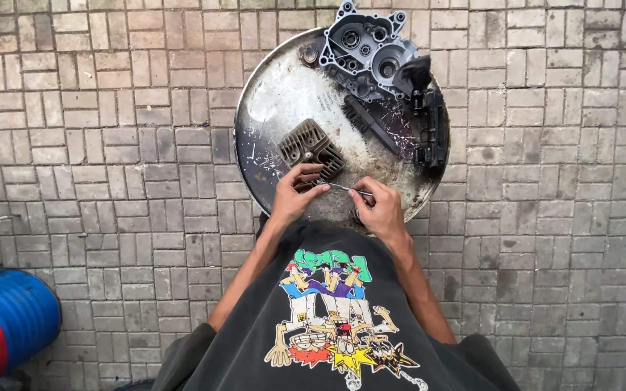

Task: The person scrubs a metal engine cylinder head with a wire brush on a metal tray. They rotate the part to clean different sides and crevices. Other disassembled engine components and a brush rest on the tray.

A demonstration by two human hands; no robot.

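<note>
My left hand [295, 195] pinches one end of a thin metal tool [342, 187], and my right hand [377, 208] grips its other end. Both hands hover over the near rim of a round, worn metal tray [277, 101]. A finned engine cylinder [311, 148] lies on the tray just beyond my left fingers. At the tray's far edge sits a grey engine crankcase half [365, 49]. Black parts [429, 123] lie along the tray's right side, and a dark toothed strip [371, 124] lies in the middle.
The tray rests on paved brick ground [110, 145]. A blue and red drum [5, 326] lies at the lower left. My dark printed shirt [327, 318] fills the bottom centre.
</note>
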